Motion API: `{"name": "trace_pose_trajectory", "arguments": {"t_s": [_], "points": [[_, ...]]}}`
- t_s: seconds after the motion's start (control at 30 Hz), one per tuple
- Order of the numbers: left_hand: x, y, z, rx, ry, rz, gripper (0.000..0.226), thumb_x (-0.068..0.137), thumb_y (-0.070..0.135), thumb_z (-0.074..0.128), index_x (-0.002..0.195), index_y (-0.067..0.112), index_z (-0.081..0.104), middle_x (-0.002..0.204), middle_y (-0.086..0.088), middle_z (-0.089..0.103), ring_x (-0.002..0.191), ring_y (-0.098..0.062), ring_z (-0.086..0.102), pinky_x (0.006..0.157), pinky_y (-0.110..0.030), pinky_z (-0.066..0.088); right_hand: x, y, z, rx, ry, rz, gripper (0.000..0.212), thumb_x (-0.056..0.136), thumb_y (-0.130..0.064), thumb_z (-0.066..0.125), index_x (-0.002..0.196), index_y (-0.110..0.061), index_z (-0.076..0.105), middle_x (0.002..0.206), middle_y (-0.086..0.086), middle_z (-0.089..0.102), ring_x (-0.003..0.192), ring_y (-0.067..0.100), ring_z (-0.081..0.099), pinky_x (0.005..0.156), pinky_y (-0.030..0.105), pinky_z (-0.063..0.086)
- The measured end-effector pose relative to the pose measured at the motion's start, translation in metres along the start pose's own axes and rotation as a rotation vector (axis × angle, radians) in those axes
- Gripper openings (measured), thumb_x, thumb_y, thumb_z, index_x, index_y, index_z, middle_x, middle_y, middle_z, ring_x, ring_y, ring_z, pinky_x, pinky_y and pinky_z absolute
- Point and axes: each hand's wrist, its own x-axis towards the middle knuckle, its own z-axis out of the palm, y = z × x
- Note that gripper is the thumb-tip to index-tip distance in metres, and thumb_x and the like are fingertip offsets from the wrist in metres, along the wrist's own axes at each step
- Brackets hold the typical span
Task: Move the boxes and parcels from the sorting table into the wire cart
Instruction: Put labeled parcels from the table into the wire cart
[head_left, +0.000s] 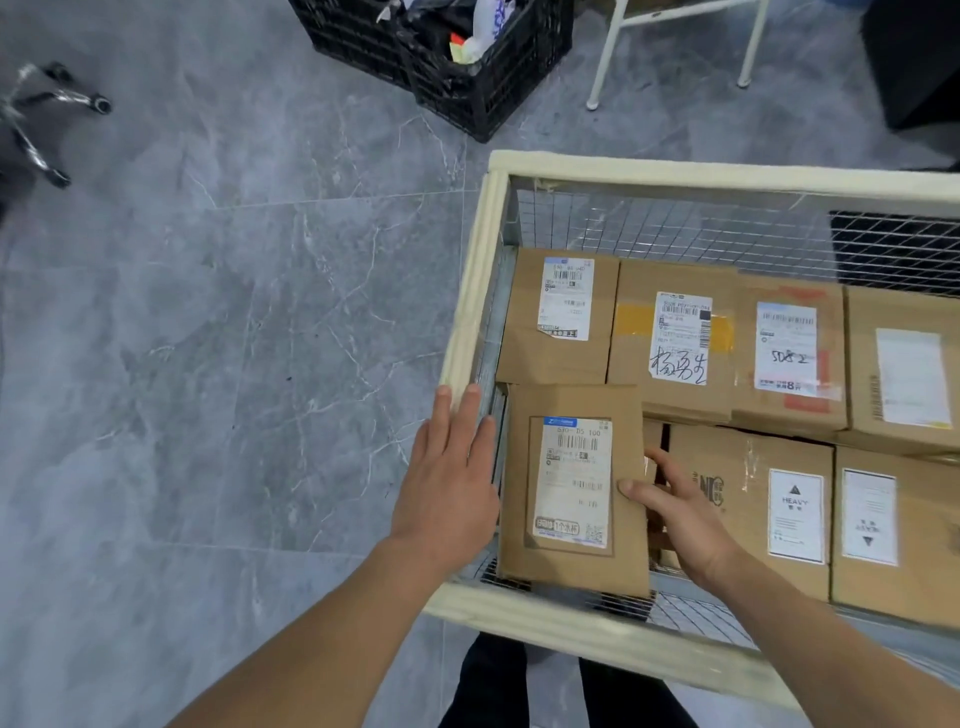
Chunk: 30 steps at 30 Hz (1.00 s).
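A flat brown cardboard parcel (571, 499) with a white shipping label lies in the near left corner of the wire cart (480, 291). My right hand (680, 512) grips its right edge, thumb on top and fingers tucked under. My left hand (449, 478) is flat with straight fingers, hovering at the cart's padded left rim beside the parcel; whether it touches the rim or parcel is unclear. Several brown boxes fill the cart: one at the far left (558, 317), one with handwriting (675, 338), and a box labelled HEAVY (753, 499).
The cart has a cream padded rim and wire mesh walls. On the grey marble floor stand black plastic crates (467, 67) at the back, white table legs (602, 57) beside them, and an office chair base (47, 119) at far left. My legs are below the cart.
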Motion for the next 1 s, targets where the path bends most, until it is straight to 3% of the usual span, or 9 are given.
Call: {"name": "trace_pose_trajectory", "arguments": {"t_s": [0.13,0.2,0.33,0.5,0.63,0.77,0.83,0.93,1.0], "points": [[0.002,-0.003,0.013,0.052,0.074,0.008,0.069,0.083,0.021,0.068,0.147,0.004,0.045,0.165,-0.016,0.017,0.153,-0.042,0.011,0.118,-0.051,0.021,0.015,0.017,0.003,-0.037,-0.018,0.005,0.094,0.050,-0.046,0.085,0.137,-0.044,0.049,0.109,0.005,0.076,0.099,0.024,0.073,0.074,0.044,0.061],[0.002,-0.003,0.015,0.054,0.096,0.016,0.070,0.082,0.020,0.067,0.147,0.003,0.046,0.165,-0.017,0.020,0.152,-0.043,0.015,0.117,-0.053,0.027,0.020,0.024,0.005,-0.027,-0.038,0.016,0.095,0.048,-0.046,0.085,0.136,-0.043,0.049,0.106,0.005,0.077,0.100,0.026,0.073,0.088,0.053,0.059],[0.002,-0.003,0.017,0.048,0.105,-0.001,0.072,0.080,0.020,0.066,0.147,0.003,0.045,0.164,-0.018,0.022,0.151,-0.044,0.017,0.117,-0.053,0.026,0.027,0.027,0.007,-0.028,-0.046,0.042,0.096,0.051,-0.046,0.085,0.139,-0.040,0.047,0.104,0.004,0.078,0.101,0.028,0.073,0.095,0.056,0.055],[0.001,-0.003,0.018,0.050,0.121,0.008,0.071,0.080,0.020,0.062,0.147,0.002,0.045,0.165,-0.018,0.021,0.152,-0.044,0.016,0.117,-0.054,0.028,0.043,0.031,0.011,-0.024,-0.036,0.112,0.069,0.085,-0.018,0.079,0.141,-0.037,0.043,0.108,0.005,0.077,0.101,0.029,0.073,0.091,0.058,0.057],[0.002,-0.003,0.019,0.050,0.131,0.019,0.069,0.081,0.023,0.054,0.146,0.001,0.045,0.164,-0.019,0.023,0.151,-0.045,0.017,0.116,-0.056,0.033,0.065,0.033,0.025,0.030,0.013,0.114,0.069,0.089,-0.010,0.073,0.145,-0.036,0.040,0.114,0.005,0.073,0.110,0.024,0.068,0.097,0.055,0.053],[0.002,-0.003,0.019,0.061,0.177,0.030,0.068,0.082,0.026,0.041,0.146,0.001,0.045,0.163,-0.020,0.025,0.151,-0.045,0.018,0.115,-0.057,0.034,0.081,0.027,0.049,0.030,0.060,0.050,0.053,0.095,-0.005,0.064,0.134,-0.038,0.049,0.111,-0.001,0.073,0.097,0.017,0.071,0.078,0.038,0.058],[0.002,-0.003,0.019,0.064,0.188,0.031,0.069,0.082,0.027,0.040,0.146,0.002,0.044,0.163,-0.020,0.024,0.151,-0.045,0.017,0.114,-0.056,0.034,0.083,0.028,0.055,-0.001,0.055,0.024,0.059,0.090,0.002,0.068,0.130,-0.039,0.052,0.112,-0.002,0.074,0.101,0.020,0.072,0.078,0.037,0.059],[0.003,-0.003,0.020,0.063,0.211,0.036,0.068,0.082,0.027,0.040,0.146,0.001,0.044,0.163,-0.020,0.024,0.151,-0.046,0.017,0.114,-0.057,0.035,0.083,0.034,0.056,-0.029,0.044,-0.003,0.078,0.079,0.015,0.069,0.133,-0.039,0.053,0.114,0.000,0.074,0.098,0.022,0.071,0.061,0.029,0.056],[0.003,-0.003,0.020,0.064,0.220,0.039,0.068,0.083,0.027,0.039,0.145,0.001,0.044,0.163,-0.020,0.025,0.151,-0.046,0.017,0.114,-0.058,0.036,0.083,0.036,0.057,0.002,0.057,0.021,0.077,0.077,0.017,0.071,0.132,-0.034,0.051,0.116,0.004,0.073,0.099,0.025,0.071,0.059,0.029,0.056]]}}
